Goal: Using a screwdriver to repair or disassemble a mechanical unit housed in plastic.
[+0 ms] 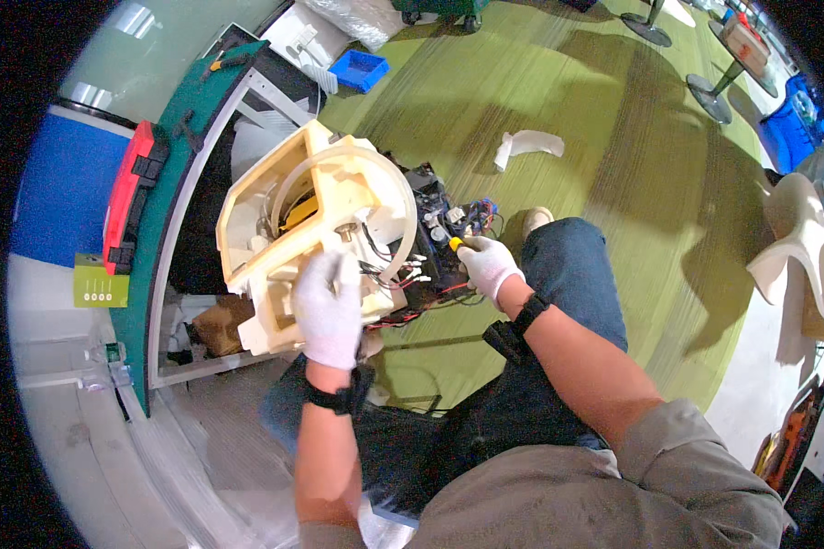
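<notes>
A cream plastic housing (279, 270) with open compartments sits in front of me, left of centre. A pale hose (410, 206) curves over it, and a brass-coloured fitting (346, 231) shows on its inner side. My left hand (328, 311), in a white glove, is over the housing's near part with fingers bent together; what they hold, if anything, is hidden. White connectors and thin wires (403, 277) lie just right of it. My right hand (487, 265), also gloved, grips a yellow-handled screwdriver (456, 243) pointed at a dark assembly (430, 197) with many wires beside the housing.
To the left stands a green-topped bench (176, 174) with a metal frame, holding a red case (128, 197) and hand tools. Beyond are a blue bin (359, 70) and a white curved piece (528, 145) on the green floor. A white chair (801, 242) is at the right.
</notes>
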Demonstrator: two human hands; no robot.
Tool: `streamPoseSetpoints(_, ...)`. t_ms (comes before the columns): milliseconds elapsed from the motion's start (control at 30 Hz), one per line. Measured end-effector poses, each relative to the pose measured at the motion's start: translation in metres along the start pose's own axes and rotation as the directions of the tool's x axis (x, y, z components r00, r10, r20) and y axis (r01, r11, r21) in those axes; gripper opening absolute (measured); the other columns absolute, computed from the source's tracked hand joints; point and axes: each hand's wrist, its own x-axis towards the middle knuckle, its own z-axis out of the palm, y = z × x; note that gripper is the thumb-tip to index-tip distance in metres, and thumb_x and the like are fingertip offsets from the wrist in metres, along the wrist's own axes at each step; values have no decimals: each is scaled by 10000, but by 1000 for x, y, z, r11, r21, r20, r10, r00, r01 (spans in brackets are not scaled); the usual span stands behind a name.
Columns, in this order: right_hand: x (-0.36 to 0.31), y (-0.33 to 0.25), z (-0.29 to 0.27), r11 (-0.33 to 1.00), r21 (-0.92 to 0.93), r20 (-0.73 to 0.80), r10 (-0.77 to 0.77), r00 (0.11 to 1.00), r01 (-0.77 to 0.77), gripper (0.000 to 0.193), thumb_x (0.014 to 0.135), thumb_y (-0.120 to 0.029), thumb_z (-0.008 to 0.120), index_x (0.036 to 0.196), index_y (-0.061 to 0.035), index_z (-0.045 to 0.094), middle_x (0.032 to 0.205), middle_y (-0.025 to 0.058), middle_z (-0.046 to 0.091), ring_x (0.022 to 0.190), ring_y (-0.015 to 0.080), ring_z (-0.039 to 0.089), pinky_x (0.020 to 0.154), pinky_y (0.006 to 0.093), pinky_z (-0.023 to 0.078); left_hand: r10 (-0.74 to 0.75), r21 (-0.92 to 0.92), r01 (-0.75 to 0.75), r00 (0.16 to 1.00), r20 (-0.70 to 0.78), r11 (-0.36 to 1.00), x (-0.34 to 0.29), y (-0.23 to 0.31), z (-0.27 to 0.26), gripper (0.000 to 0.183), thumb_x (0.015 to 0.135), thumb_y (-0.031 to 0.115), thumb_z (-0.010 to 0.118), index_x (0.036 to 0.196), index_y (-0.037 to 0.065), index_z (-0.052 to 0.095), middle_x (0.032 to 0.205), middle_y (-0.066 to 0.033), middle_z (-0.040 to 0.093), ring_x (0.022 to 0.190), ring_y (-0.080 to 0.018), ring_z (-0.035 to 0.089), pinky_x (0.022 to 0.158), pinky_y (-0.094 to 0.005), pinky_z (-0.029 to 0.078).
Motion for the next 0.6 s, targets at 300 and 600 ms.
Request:
streamPoseSetpoints(300, 15, 6, 6, 987, 44, 29, -157, 987, 156, 328, 866, -232, 563, 1119, -32, 627, 740, 104, 649, 604, 165, 583, 580, 292, 456, -225, 382, 49, 874, 430, 923, 102, -21, 3, 400, 857, 334, 570, 1094, 14, 613, 1013, -212, 646, 1013, -332, 603, 860, -379, 470)
streamPoseSetpoints(600, 6, -7, -1, 987, 109, 57, -126, 990, 120, 350, 865, -240, 569, 1148, -38, 608, 685, 73, 632, 576, 162, 571, 558, 296, 450, -434, 756, -158, 737, 519, 636, 99, -14, 53, 452, 842, 436, 506, 1023, 52, 660, 1076, -203, 625, 1003, -380, 587, 851, -438, 465)
